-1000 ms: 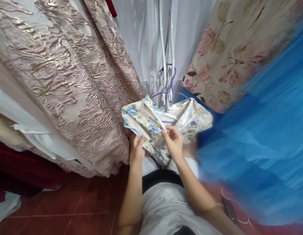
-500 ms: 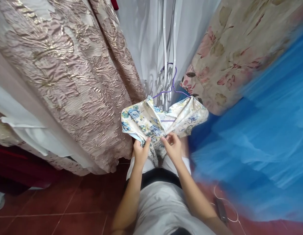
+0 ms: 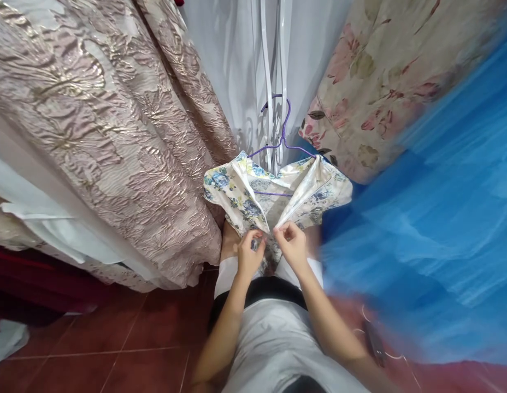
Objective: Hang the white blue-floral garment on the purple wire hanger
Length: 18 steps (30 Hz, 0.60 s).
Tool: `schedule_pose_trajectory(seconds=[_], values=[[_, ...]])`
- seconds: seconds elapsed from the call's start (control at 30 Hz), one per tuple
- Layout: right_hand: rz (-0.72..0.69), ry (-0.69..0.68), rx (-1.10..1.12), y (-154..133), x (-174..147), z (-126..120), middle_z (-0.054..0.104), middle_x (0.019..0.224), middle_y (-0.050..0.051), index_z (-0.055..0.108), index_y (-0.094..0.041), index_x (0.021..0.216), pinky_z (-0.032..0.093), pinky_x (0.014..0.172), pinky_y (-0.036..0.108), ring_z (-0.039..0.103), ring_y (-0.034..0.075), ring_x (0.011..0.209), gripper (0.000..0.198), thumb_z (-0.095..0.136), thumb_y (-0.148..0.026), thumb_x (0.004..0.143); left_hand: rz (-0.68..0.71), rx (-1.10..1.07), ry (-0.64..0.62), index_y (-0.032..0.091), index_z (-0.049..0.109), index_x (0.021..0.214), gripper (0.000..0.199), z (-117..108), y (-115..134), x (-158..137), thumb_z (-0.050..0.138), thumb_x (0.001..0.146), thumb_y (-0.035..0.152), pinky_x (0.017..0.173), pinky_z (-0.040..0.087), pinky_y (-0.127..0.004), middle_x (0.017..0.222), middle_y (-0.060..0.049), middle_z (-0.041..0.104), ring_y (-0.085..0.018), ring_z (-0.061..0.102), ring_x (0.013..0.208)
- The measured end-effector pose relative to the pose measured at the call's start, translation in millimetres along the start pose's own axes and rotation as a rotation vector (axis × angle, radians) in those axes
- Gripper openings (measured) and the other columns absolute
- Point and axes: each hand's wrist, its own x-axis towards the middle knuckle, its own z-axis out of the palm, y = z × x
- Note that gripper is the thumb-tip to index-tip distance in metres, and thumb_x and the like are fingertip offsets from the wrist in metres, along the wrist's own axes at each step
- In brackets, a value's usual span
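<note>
A cream blouse with blue and yellow flowers [image 3: 251, 206] hangs on a purple hanger [image 3: 283, 143] in front of my legs, its front parted in a V. My right hand [image 3: 293, 244] pinches the right front edge near the bottom of the V, thumb against fingertips. My left hand [image 3: 249, 255] is beside the left front edge, fingers curled and thumb a little apart, with nothing visible between them. The lower part of the blouse is partly hidden behind my hands. The hanger's hook is at the white metal bars [image 3: 283, 60].
Pink-and-gold textured fabric [image 3: 155, 142] hangs close on the left. A floral beige cloth [image 3: 360, 98] and blue tulle [image 3: 425, 234] hang on the right. On the red tiled floor [image 3: 147, 327], a dark device with a white cord [image 3: 374, 344] lies at the lower right.
My left hand has left the blouse's left side and moved inward, toward my right hand. The neckline has spread wider, while my right hand keeps its pinch.
</note>
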Motion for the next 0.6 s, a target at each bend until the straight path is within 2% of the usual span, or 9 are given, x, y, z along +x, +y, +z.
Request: schedule_pose_trajectory(seconds=[0.07, 0.2, 0.37, 0.47, 0.53, 0.6], values=[[0.015, -0.018, 0.014, 2, 1, -2, 0.053, 0.06, -0.004, 0.055, -0.021, 0.072, 0.039, 0.058, 0.027, 0.046, 0.013, 0.057, 0.022, 0.066, -0.037, 0.083, -0.004, 0.023, -0.083, 0.02, 0.063, 0.094, 0.012, 9, 0, -1, 0.062, 0.093, 0.032, 0.084, 0.052, -0.033, 0.089, -0.006, 0.07, -0.021, 0.067, 0.087], [0.045, -0.037, 0.026, 6, 2, -2, 0.055, 0.06, -0.003, 0.057, -0.02, 0.074, 0.041, 0.058, 0.027, 0.048, 0.013, 0.056, 0.023, 0.067, -0.038, 0.084, 0.045, 0.081, -0.098, 0.019, 0.063, 0.087, 0.017, 20, 7, 5, 0.062, 0.093, 0.035, 0.078, 0.05, -0.03, 0.082, -0.004, 0.069, -0.019, 0.065, 0.079], [0.023, -0.028, 0.024, 9, 3, 0, 0.057, 0.063, -0.002, 0.06, -0.019, 0.074, 0.042, 0.059, 0.027, 0.051, 0.014, 0.06, 0.021, 0.067, -0.037, 0.085, 0.039, 0.127, -0.114, 0.02, 0.059, 0.078, 0.025, 20, 17, 12, 0.056, 0.097, 0.035, 0.071, 0.047, -0.028, 0.074, -0.003, 0.064, -0.017, 0.061, 0.072], [-0.04, -0.103, 0.045, 14, 4, -5, 0.066, 0.075, 0.002, 0.067, -0.018, 0.089, 0.048, 0.067, 0.03, 0.058, 0.017, 0.068, 0.014, 0.065, -0.032, 0.085, 0.008, 0.112, -0.132, 0.02, 0.057, 0.078, 0.023, 17, 22, 11, 0.053, 0.098, 0.031, 0.067, 0.044, -0.026, 0.071, -0.002, 0.063, -0.016, 0.059, 0.066], [-0.109, -0.139, 0.008, 20, 4, -10, 0.07, 0.089, 0.005, 0.069, -0.019, 0.103, 0.051, 0.076, 0.033, 0.063, 0.019, 0.081, 0.021, 0.064, -0.027, 0.084, 0.027, 0.141, -0.184, 0.02, 0.058, 0.081, 0.019, 11, 26, 10, 0.051, 0.098, 0.027, 0.066, 0.043, -0.026, 0.074, -0.002, 0.064, -0.015, 0.059, 0.066], [-0.171, -0.137, -0.057, 27, 3, -14, 0.07, 0.099, 0.007, 0.068, -0.02, 0.107, 0.051, 0.081, 0.035, 0.064, 0.022, 0.091, 0.026, 0.063, -0.023, 0.082, 0.094, 0.229, -0.279, 0.02, 0.058, 0.084, 0.018, 2, 29, 13, 0.049, 0.098, 0.024, 0.066, 0.043, -0.027, 0.077, -0.002, 0.065, -0.016, 0.06, 0.069]])
